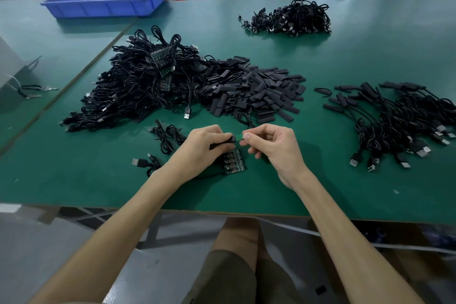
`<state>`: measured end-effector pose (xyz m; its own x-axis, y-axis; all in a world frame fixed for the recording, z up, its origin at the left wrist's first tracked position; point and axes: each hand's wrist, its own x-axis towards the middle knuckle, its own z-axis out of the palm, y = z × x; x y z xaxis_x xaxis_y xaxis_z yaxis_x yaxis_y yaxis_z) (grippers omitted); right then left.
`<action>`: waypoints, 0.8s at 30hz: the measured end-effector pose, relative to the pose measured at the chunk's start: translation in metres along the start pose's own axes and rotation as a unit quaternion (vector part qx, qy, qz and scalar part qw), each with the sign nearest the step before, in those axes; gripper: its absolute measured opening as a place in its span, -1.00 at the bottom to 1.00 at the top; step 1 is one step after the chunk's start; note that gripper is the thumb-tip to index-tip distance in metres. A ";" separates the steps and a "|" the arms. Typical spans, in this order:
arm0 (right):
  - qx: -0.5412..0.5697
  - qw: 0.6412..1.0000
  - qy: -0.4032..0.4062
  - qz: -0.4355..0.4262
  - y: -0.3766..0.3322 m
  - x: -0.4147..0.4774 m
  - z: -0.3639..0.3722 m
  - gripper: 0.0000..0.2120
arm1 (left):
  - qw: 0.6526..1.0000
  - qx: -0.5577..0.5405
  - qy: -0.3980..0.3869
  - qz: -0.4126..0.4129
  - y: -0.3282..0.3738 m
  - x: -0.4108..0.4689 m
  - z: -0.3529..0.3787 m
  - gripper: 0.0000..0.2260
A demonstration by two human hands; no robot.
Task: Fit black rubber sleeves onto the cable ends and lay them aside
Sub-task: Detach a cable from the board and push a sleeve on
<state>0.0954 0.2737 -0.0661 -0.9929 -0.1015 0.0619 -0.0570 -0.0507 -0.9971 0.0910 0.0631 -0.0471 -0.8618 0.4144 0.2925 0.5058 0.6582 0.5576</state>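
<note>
In the head view, the left hand (207, 145) is gripping a black rubber sleeve (228, 141) with curled fingers. It is holding it just above the green table (320, 192), near the front edge. The right hand (271, 148) is pinching the little green board (238, 136) at the cable end between thumb and finger.

The sleeve is lying sideways, left to right. Its open mouth is pointing right, at the board. The board is mostly sticking out, so I think this one is only starting to go in.

A bunch of cables with sleeves on (399, 116) is lying at the right, so many look done. A big pile of bare cables (148, 81) and a heap of loose sleeves (259, 91) are waiting behind the hands. So I think lots of work is left.
</note>
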 end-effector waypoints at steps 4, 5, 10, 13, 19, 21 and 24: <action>0.004 1.000 -0.012 -0.004 0.001 0.001 -0.001 -0.97 | 1.000 0.016 -0.003 0.013 0.002 0.000 0.000 -0.76; -0.002 1.000 -0.020 -0.007 0.001 0.001 0.000 -0.97 | 1.000 0.014 -0.005 0.014 0.003 0.000 0.000 -0.77; -0.033 0.998 -0.049 -0.020 0.002 0.001 0.002 -0.96 | 1.000 -0.007 -0.011 0.010 0.004 0.001 0.001 -0.81; -0.037 0.998 -0.051 -0.023 0.002 0.002 0.002 -0.95 | 1.000 -0.002 -0.009 0.014 0.005 0.000 0.000 -0.84; -0.041 0.998 -0.027 -0.033 0.001 0.001 0.004 -0.90 | 1.000 -0.008 -0.001 0.021 0.006 0.000 0.001 -0.84; -0.051 0.998 -0.021 -0.036 0.001 0.001 0.004 -0.88 | 1.000 -0.006 -0.003 0.022 0.006 -0.001 0.000 -0.84; -0.071 0.997 -0.025 -0.030 0.001 0.000 0.005 -0.89 | 0.999 0.006 -0.010 0.030 0.007 -0.002 0.000 -0.82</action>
<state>0.0959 0.2689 -0.0669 -0.9809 -0.1525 0.1204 -0.1340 0.0821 -0.9876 0.0959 0.0669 -0.0435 -0.8295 0.4653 0.3088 0.5563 0.6396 0.5305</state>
